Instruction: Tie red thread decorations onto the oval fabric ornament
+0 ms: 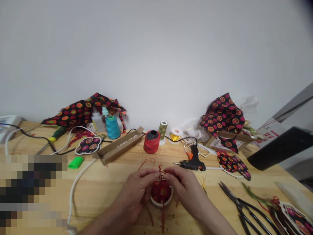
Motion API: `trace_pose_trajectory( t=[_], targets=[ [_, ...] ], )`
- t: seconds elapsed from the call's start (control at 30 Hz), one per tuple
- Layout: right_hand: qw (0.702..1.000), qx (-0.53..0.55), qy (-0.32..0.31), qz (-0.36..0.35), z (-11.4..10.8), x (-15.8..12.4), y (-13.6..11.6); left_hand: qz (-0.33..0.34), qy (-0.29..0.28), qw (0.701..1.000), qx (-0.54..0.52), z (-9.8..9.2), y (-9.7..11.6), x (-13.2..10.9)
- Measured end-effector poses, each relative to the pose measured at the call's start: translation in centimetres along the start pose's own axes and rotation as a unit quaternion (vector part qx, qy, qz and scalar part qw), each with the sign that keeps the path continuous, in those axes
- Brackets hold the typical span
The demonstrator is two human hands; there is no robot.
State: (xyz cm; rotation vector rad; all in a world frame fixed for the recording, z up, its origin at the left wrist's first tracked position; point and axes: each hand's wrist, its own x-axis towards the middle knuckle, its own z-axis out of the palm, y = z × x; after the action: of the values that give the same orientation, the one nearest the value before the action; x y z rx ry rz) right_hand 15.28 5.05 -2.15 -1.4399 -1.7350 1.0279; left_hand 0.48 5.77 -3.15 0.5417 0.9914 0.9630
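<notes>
Between my hands is a small rounded ornament covered in dark red patterned fabric, with a white rim along its lower edge. My left hand is closed at its upper left, thumb and fingers pinching near the top. At the upper right my right hand pinches a red cord that runs across the top. Red cord ends hang below the ornament onto the wooden table. Fingers partly hide the top of the ornament and where the cord passes.
Beyond my hands stand a red thread cone, a teal thread cone and a long cardboard box. A black glue gun lies right of them. Black scissors lie front right. A white cable runs at left.
</notes>
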Motion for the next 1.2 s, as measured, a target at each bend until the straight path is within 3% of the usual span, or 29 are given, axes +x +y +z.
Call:
trace_pose_trajectory(
  t=[0.13, 0.23, 0.37, 0.5, 0.6, 0.67, 0.77, 0.87, 0.93, 1.0, 1.2],
  targets=[
    [0.99, -0.13, 0.056, -0.025, 0.2, -0.9, -0.1, 0.004, 0.024, 1.0, -0.015, 0.0, 0.0, 0.1],
    [0.96, -0.214, 0.103, -0.15, 1.2, -1.7, 0.2, 0.004, 0.011, 1.0, -0.024, -0.2, -0.2, 0.2],
    [0.867, -0.333, 0.171, -0.329, 3.0, -1.9, 0.9, -0.016, -0.003, 0.998, -0.06, -0.5, -0.3, 0.4],
    [0.783, -0.401, 0.19, -0.437, 4.5, -1.5, 1.4, -0.036, -0.006, 0.996, -0.085, -0.8, -0.6, 0.8],
    [0.779, -0.391, 0.151, -0.466, 4.7, -1.6, 1.3, -0.031, -0.012, 0.995, -0.097, -0.9, -0.7, 1.0],
    [0.812, -0.317, 0.103, -0.479, 4.3, -1.8, 0.8, -0.03, -0.014, 0.994, -0.105, -0.8, -0.7, 1.0],
    [0.911, -0.111, 0.084, -0.388, 3.0, -1.9, 0.0, -0.027, -0.037, 0.993, -0.105, -0.6, -0.6, 0.7],
    [0.972, 0.068, 0.144, -0.175, 1.9, -1.2, -0.3, -0.023, -0.057, 0.996, -0.07, -0.3, -0.4, 0.3],
    [0.973, 0.19, 0.125, -0.035, 1.6, -0.4, 0.1, -0.024, -0.05, 0.997, -0.048, -0.2, -0.4, 0.2],
    [0.951, 0.296, 0.067, 0.058, 1.7, 0.2, 0.6, -0.025, -0.044, 0.998, -0.031, -0.2, -0.5, 0.2],
    [0.922, 0.373, -0.024, 0.1, 2.1, 0.5, 0.7, -0.008, -0.066, 0.997, 0.032, -0.4, -0.7, 0.1]
  ],
)
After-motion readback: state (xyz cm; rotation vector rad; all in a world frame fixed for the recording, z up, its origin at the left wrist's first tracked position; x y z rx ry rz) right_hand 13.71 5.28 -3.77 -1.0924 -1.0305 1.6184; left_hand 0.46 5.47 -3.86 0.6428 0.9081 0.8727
